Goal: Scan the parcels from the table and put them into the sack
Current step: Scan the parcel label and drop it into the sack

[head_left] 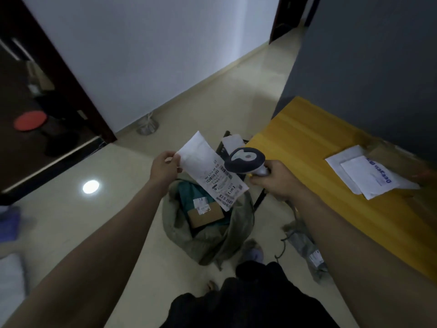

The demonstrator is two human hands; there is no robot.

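Note:
My left hand [165, 168] pinches the left edge of a white flat parcel [203, 162] with a printed shipping label, held above the sack. My right hand [275, 179] grips the handle of a grey-and-white barcode scanner [244, 160], whose head sits right over the parcel's label. Below them the open olive-green sack [208, 242] stands on the floor. Inside it lie a brown cardboard box [207, 215] and a dark green parcel [189, 189]. Two white mailers [369, 172] lie on the yellow table [307, 138] at the right.
A grey plastic-wrapped parcel [307, 252] lies on the floor under the table edge, by the scanner's cable. A dark chair frame [224, 143] stands beyond the sack. The white wall [142, 55] and a dark doorway [35, 102] are at the left.

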